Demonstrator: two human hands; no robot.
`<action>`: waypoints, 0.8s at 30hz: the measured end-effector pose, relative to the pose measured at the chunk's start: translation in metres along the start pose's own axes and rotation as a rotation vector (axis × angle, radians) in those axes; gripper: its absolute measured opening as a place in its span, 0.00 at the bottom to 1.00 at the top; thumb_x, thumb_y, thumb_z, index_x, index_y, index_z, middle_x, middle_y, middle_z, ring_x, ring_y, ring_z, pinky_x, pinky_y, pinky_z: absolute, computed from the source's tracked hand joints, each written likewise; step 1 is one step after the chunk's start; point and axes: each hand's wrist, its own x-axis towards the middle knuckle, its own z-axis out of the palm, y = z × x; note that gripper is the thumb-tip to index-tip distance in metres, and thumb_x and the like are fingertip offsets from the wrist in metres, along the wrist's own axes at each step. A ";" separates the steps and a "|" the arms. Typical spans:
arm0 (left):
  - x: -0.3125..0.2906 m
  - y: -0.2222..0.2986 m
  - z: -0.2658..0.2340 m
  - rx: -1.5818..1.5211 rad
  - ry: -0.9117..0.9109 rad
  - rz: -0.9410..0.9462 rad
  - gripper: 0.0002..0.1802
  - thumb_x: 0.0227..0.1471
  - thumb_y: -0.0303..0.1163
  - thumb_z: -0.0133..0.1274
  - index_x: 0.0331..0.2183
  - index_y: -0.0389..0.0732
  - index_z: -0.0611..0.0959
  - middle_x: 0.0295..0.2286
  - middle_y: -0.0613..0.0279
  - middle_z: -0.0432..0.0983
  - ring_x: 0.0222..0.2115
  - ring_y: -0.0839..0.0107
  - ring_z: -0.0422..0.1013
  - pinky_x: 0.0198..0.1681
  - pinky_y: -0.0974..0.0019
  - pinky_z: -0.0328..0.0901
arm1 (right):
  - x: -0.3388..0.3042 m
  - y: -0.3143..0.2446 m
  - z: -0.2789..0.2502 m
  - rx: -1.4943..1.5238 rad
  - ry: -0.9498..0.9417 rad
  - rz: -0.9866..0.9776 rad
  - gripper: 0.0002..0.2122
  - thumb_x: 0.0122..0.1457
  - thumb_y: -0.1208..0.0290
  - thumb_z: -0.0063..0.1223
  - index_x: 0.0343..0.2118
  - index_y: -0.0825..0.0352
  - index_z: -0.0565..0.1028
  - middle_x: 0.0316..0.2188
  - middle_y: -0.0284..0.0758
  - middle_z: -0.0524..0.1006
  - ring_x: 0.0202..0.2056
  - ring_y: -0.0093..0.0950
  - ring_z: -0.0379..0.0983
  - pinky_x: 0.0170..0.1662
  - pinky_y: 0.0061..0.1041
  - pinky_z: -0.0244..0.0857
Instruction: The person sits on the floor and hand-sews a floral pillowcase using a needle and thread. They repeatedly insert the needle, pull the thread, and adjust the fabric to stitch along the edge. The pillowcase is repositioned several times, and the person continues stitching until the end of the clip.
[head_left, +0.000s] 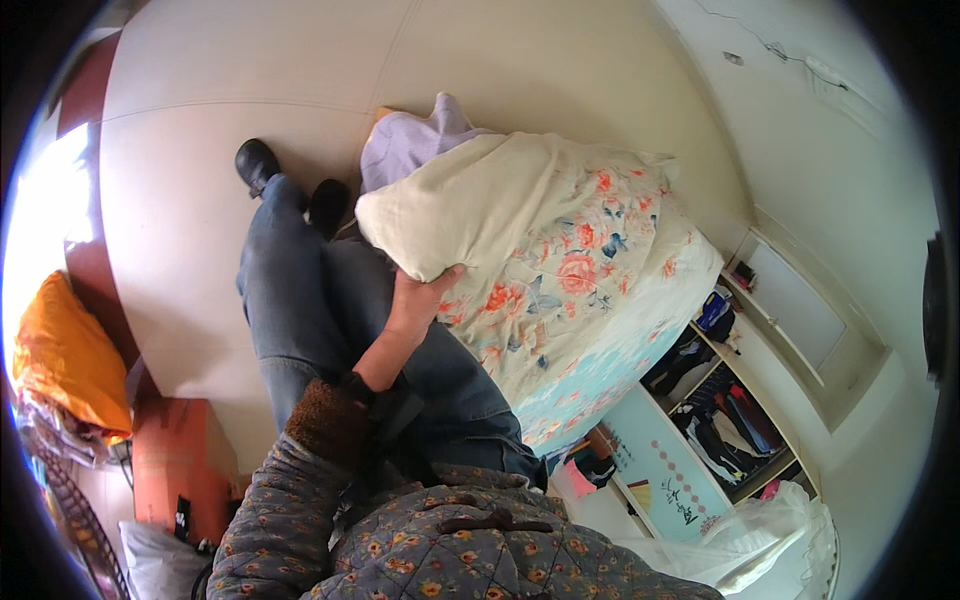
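Note:
A cream quilt (450, 205) with coral-red flowers and blue leaves lies bunched over the bed. My left hand (418, 305) grips its near edge, thumb on top and the other fingers partly hidden by the cloth. The forearm crosses over my jeans, with a brown fuzzy cuff and a dark band at the wrist. Just beyond the quilt's far end shows a lavender cloth (415, 145). A pale blue floral sheet (575, 395) covers the mattress under the quilt. My right hand does not appear.
Pale tiled floor (240, 60) stretches ahead of my dark shoes (258, 165). On the left are an orange bag-like bundle (70, 340) and an orange-red box (175, 465). Right of the bed, an open wardrobe (735, 425) holds clothes, near a sheer white curtain (750, 545).

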 end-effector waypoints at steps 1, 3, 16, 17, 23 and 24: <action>0.004 -0.004 0.000 -0.025 0.022 -0.030 0.24 0.45 0.20 0.59 0.47 0.33 0.73 0.42 0.62 0.73 0.42 0.72 0.69 0.47 0.67 0.63 | 0.009 0.013 -0.001 -0.030 -0.008 0.000 0.15 0.61 0.61 0.43 0.46 0.62 0.70 0.35 0.38 0.76 0.37 0.32 0.71 0.40 0.34 0.63; 0.010 -0.013 0.001 -0.071 0.027 0.034 0.23 0.46 0.20 0.58 0.46 0.33 0.74 0.41 0.62 0.74 0.41 0.72 0.69 0.46 0.67 0.63 | 0.032 0.039 -0.009 -0.118 -0.037 -0.007 0.14 0.61 0.62 0.43 0.45 0.63 0.71 0.35 0.38 0.75 0.38 0.33 0.71 0.41 0.35 0.63; -0.042 -0.054 0.010 -0.277 -0.321 0.252 0.18 0.50 0.23 0.55 0.45 0.34 0.75 0.40 0.56 0.75 0.40 0.64 0.73 0.43 0.61 0.69 | 0.154 -0.097 -0.167 -0.249 0.516 -1.063 0.05 0.56 0.73 0.55 0.30 0.69 0.74 0.22 0.29 0.71 0.25 0.18 0.65 0.30 0.19 0.61; -0.047 -0.057 0.012 -0.261 -0.283 0.234 0.17 0.50 0.23 0.55 0.44 0.35 0.76 0.40 0.57 0.76 0.39 0.65 0.73 0.43 0.61 0.69 | 0.147 -0.131 -0.161 -0.219 0.564 -1.203 0.04 0.56 0.75 0.55 0.30 0.70 0.73 0.24 0.30 0.71 0.26 0.18 0.65 0.31 0.19 0.61; -0.058 -0.065 0.009 -0.243 -0.321 0.307 0.16 0.49 0.22 0.56 0.42 0.35 0.76 0.39 0.57 0.76 0.38 0.66 0.74 0.40 0.62 0.70 | 0.143 -0.256 -0.112 -0.357 0.461 -1.355 0.05 0.55 0.73 0.55 0.32 0.70 0.75 0.30 0.28 0.70 0.30 0.20 0.68 0.35 0.20 0.64; -0.057 -0.066 0.007 -0.243 -0.311 0.302 0.16 0.49 0.22 0.56 0.42 0.35 0.76 0.39 0.57 0.76 0.38 0.66 0.74 0.40 0.62 0.70 | 0.146 -0.258 -0.110 -0.368 0.463 -1.402 0.06 0.55 0.73 0.55 0.32 0.69 0.75 0.31 0.29 0.71 0.30 0.22 0.69 0.35 0.22 0.64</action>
